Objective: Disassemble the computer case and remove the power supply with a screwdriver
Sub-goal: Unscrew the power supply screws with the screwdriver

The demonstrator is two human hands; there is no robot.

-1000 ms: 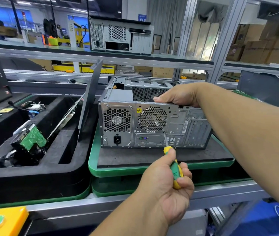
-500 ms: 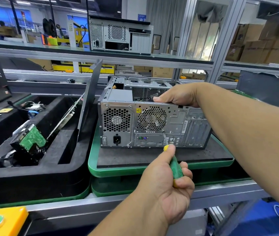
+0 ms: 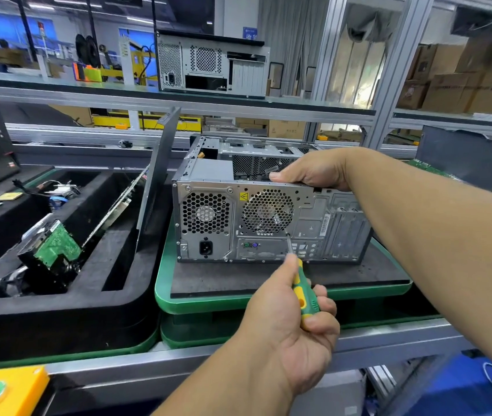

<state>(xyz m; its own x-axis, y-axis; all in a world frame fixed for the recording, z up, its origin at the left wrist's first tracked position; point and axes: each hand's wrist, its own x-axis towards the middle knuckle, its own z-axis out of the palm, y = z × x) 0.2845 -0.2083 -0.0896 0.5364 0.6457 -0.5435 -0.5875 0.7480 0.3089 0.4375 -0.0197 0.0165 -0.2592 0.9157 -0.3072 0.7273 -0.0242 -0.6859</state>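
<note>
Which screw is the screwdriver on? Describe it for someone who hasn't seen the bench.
Start at the computer case on the green-edged tray, rear panel facing you. Find the larger round fan grille, right of the power supply's smaller one. The screwdriver tip meets the panel at that grille's lower right corner.

Counted in the head view: two hands, the left hand (image 3: 291, 331) and the right hand (image 3: 314, 172); one screwdriver (image 3: 302, 288). Computer cases number two, an opened case (image 3: 256, 217) on one green tray (image 3: 208, 304) and a second case (image 3: 211, 66) on the shelf. One black foam tray (image 3: 58, 307); one yellow button box (image 3: 4, 391).
</note>
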